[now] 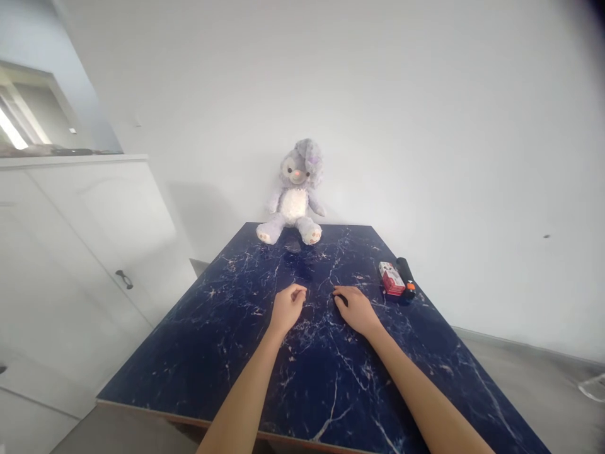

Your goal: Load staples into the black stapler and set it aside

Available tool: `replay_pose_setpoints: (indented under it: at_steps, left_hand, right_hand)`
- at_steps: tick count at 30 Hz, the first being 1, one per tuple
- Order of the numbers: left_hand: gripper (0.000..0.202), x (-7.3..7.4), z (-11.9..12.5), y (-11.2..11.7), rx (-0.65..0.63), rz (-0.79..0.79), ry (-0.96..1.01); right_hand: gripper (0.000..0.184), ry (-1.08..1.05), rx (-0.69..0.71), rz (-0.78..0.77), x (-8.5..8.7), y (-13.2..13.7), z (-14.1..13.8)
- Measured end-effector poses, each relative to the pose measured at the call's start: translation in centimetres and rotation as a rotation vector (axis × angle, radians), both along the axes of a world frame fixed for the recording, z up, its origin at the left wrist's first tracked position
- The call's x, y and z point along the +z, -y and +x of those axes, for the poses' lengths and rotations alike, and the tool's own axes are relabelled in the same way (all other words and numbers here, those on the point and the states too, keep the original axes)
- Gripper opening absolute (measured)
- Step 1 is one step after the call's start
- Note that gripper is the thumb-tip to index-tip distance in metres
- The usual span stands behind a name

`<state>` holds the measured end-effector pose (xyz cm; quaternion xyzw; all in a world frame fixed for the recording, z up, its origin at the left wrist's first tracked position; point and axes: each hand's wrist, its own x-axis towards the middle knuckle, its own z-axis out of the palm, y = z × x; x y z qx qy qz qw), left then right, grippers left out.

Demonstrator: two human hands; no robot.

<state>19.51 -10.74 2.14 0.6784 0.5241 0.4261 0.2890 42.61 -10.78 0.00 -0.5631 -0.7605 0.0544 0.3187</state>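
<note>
My left hand [287,310] is over the middle of the dark blue marbled table [189,353], its fingers curled in and the thumb close to them. Nothing shows in its grip. To the right, my right hand [355,309] rests with bent fingers and a gap between thumb and index finger, holding nothing. A narrow strip of tabletop separates the two hands. Beyond them a pale lilac plush toy [293,205] sits upright at the far edge. Nearest to my right hand are a red and white box [392,279] and a black cylindrical object [405,275] with an orange part.
A white wall [425,126] rises behind the table's far edge. On the left stands a white cabinet [85,252] with dark handles. Grey floor [534,384] shows on the right, where part of a clear object [593,388] is cut off by the frame.
</note>
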Motion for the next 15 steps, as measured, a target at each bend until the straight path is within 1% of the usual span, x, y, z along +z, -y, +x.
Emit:
replay_pose_setpoints:
  at_steps: [4,7,12,15]
  left_hand:
    - [0.025,-0.06,0.24,0.29,0.009,0.028,-0.091]
    - [0.025,0.1,0.44,0.49,-0.007,0.044,-0.124]
    - [0.025,0.61,0.7,0.39,0.013,0.017,-0.118]
    - [0.025,0.57,0.84,0.08,0.023,0.011,-0.099]
  right_hand:
    - [0.028,-0.028,0.001,0.004,0.15,0.14,-0.08]
    - [0.028,-0.027,0.001,0.01,0.32,0.13,-0.24]
    - [0.029,-0.021,-0.02,0.015,0.45,-0.2,-0.61]
    - [0.029,0.005,-0.044,0.028,0.59,-0.27,-0.94]
